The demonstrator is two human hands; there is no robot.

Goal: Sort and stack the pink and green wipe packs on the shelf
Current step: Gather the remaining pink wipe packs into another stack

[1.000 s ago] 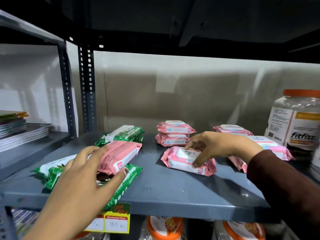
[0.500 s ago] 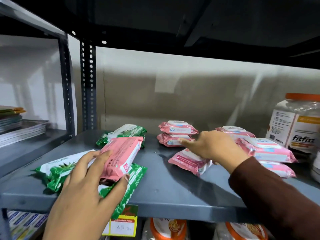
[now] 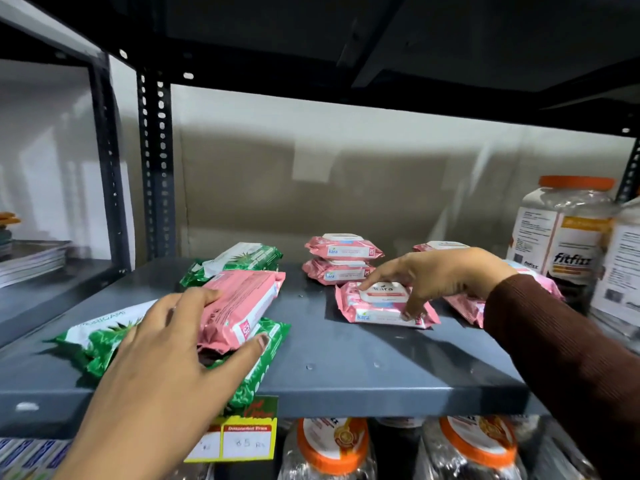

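My left hand grips the near end of a pink wipe pack that lies tilted on two green packs at the shelf's front left. Behind them, a third green pack rests near the upright. In the middle of the grey shelf, my right hand closes its fingers around a pink pack with a white lid. Two stacked pink packs sit behind it. More pink packs show partly behind my right wrist.
Orange-lidded jars stand at the shelf's right end. More jars fill the level below, next to a yellow price tag. A perforated upright stands back left, with stacked books on the neighbouring shelf.
My right hand slid the white-lidded pink pack slightly right and its grip shifted over the lid. My left hand kept its hold on the tilted pink pack.
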